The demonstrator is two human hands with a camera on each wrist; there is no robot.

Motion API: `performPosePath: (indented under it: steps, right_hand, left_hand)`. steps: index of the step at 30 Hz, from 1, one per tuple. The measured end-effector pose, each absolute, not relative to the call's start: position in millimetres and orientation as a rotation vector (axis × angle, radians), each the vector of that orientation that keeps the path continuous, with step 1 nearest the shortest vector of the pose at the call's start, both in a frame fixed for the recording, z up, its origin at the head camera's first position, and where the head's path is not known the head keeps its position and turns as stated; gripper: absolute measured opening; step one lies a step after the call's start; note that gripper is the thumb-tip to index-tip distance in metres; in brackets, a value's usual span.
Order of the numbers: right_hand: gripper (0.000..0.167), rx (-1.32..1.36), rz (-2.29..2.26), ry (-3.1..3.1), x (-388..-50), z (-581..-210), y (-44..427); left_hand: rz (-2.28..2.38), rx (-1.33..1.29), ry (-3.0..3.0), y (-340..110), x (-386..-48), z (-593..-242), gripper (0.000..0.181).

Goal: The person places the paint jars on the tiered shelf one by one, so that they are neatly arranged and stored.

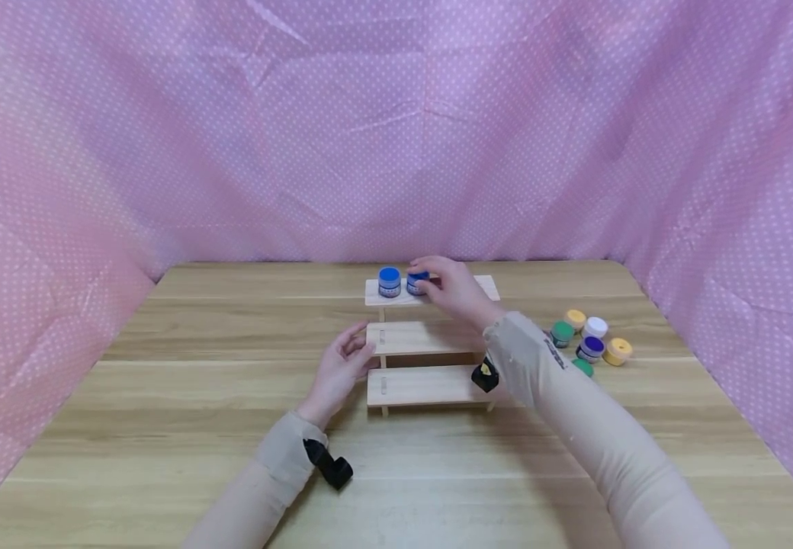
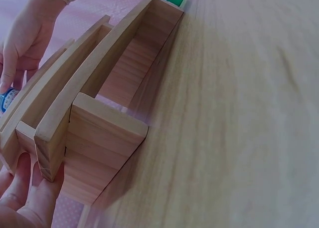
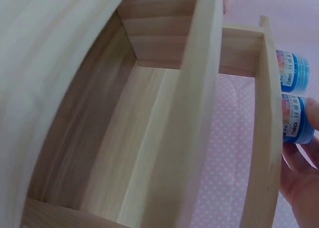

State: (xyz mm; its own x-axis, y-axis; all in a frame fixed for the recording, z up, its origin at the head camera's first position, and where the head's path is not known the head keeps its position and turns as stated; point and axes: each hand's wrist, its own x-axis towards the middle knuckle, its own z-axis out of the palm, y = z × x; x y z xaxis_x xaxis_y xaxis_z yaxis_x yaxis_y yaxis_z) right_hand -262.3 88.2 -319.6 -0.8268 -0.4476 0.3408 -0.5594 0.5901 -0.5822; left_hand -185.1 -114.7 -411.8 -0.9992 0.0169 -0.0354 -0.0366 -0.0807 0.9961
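A three-tier wooden rack [image 1: 413, 385] stands on the table. On its top shelf, toward the left, is a blue-lidded jar [image 1: 389, 282]. Beside it my right hand [image 1: 461, 293] pinches a second blue jar [image 1: 415, 284] between thumb and fingers; in the right wrist view this second jar [image 3: 296, 119] stands on the shelf close to the first jar [image 3: 292, 71]. My left hand [image 1: 338, 370] grips the rack's left side at the middle shelf, and the left wrist view shows its fingers [image 2: 42, 193] against the shelf's end.
Right of the rack several jars stand on the table [image 1: 232, 396]: green [image 1: 561, 333], white [image 1: 595, 328], purple [image 1: 590, 349] and yellow [image 1: 618, 351] lids among them. A pink dotted cloth [image 1: 396, 152] hangs behind and at both sides.
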Motion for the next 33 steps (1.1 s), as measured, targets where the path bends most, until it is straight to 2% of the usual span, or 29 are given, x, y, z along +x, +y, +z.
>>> performPosePath:
  steps: [7, 18, 33]
  right_hand:
    - [0.029, 0.904, 1.0, -2.654, -262.7, -323.0, 86.1]
    - [0.047, 0.838, 1.12, -2.715, -260.3, -319.8, 91.4]
    - [0.029, 0.854, 1.134, -2.646, -265.7, -324.8, 97.4]
  left_hand:
    - [2.292, 0.004, 2.114, -115.2, -185.4, -411.6, 0.049]
    - [2.277, -0.015, 2.117, -115.0, -185.1, -410.7, 0.049]
    - [2.28, 0.002, 2.102, -115.7, -186.2, -412.2, 0.049]
